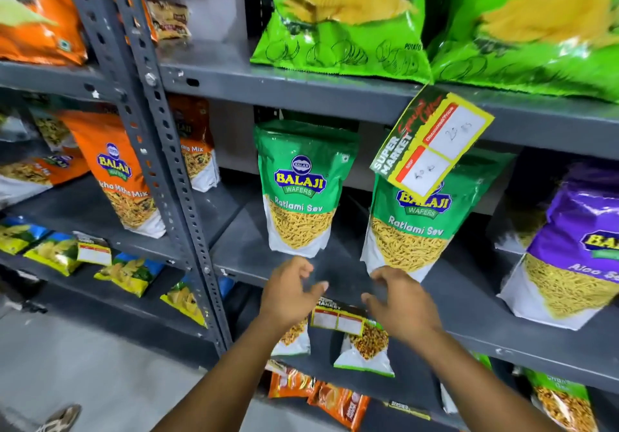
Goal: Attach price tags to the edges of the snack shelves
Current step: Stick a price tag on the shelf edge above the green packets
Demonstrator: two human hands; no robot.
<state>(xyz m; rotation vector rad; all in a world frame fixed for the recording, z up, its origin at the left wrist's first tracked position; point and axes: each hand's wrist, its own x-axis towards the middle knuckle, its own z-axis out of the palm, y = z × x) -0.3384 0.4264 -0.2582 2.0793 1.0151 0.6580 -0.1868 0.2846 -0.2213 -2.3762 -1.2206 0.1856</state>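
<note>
Grey snack shelves (301, 92) carrying green Ratlami Sev pouches (298, 190). A yellow price tag (432, 145) hangs tilted from the upper shelf's front edge; another (336, 319) sits on the lower edge. Left hand (289, 292) and right hand (398, 301), fingers loosely spread, hold nothing.

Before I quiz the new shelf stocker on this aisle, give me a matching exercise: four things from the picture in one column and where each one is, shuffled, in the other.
Things:
1. big price tag
2. purple bag
3. small price tag
4. orange bag

Places:
A. far right of the middle shelf
B. on the shelf edge between the two hands
C. left of the grey upright post
D. hanging tilted from the upper shelf edge

Pairs: 1-D, 2-A, 3-B, 4-C
</note>
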